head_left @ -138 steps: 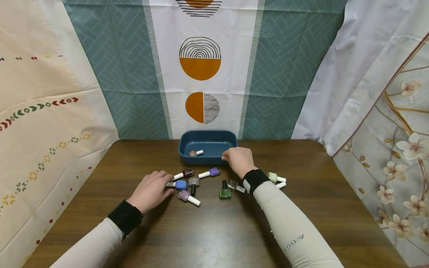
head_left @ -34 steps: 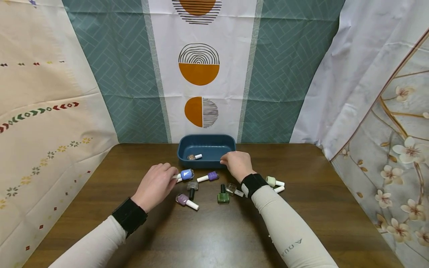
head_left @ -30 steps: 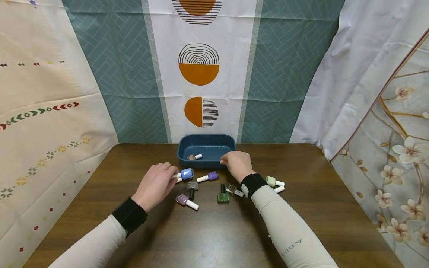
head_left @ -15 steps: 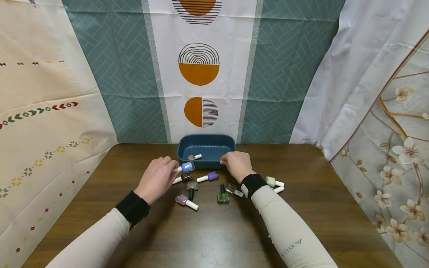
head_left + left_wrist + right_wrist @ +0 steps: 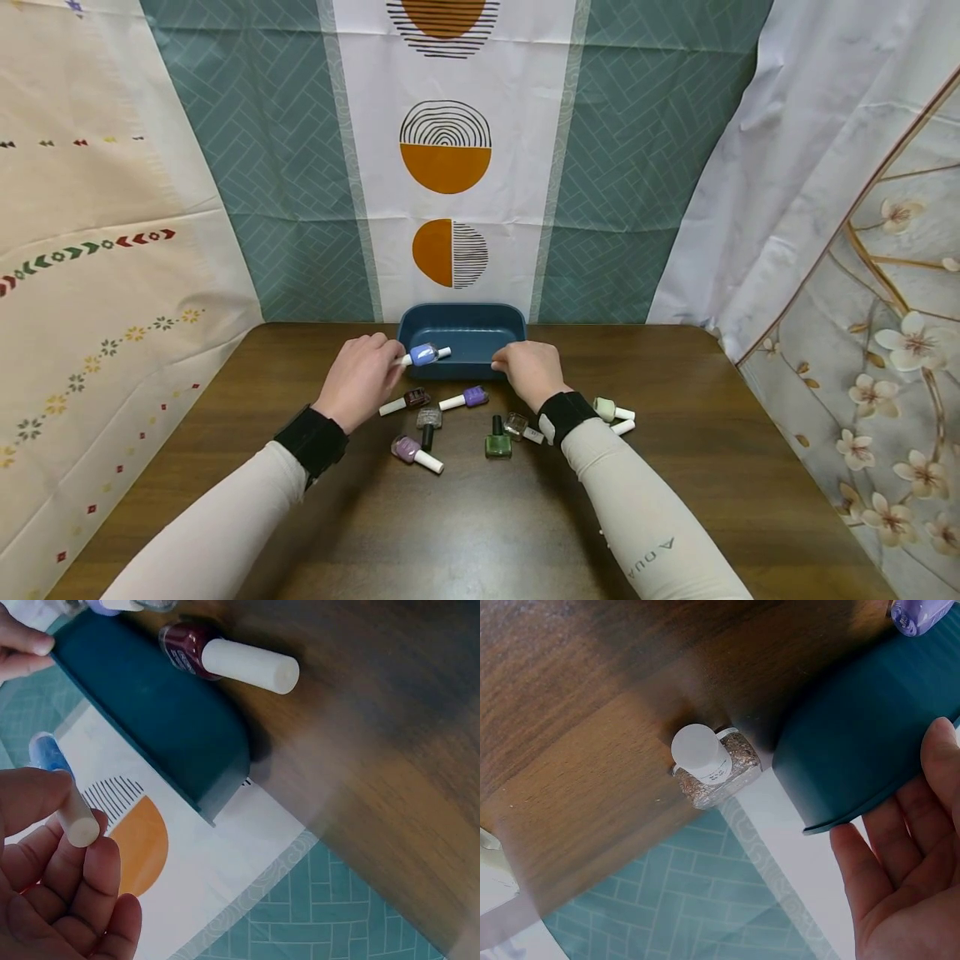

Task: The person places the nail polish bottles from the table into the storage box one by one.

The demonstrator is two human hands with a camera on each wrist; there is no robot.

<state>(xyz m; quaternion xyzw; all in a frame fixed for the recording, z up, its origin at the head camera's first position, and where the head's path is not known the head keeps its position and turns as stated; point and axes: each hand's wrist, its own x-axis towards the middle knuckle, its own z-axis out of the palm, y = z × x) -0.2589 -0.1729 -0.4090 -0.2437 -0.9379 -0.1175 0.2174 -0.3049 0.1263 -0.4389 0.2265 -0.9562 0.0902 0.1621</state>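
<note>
Head view: the left hand (image 5: 358, 379) pinches a blue nail-polish bottle (image 5: 423, 355) by its white cap (image 5: 406, 360), near a dark-blue oblong tray's (image 5: 465, 369) left front. The right hand (image 5: 531, 367) pinches the tray's front rim.

The blue bottle (image 5: 424, 355), white-capped, shines against the dark teal tray (image 5: 467, 370), a maroon bottle (image 5: 416, 397), purple bottle (image 5: 476, 396) and green bottle (image 5: 498, 447) colour the brown-grained table (image 5: 480, 525), and orange half-circles (image 5: 433, 253) blaze from the white-and-teal curtain (image 5: 517, 183)!

Tray (image 5: 468, 371): dark blue, oblong, stood open side up.
Blue bottle (image 5: 423, 355): white-capped, was held raised, sideways, near the tray's left end.
</note>
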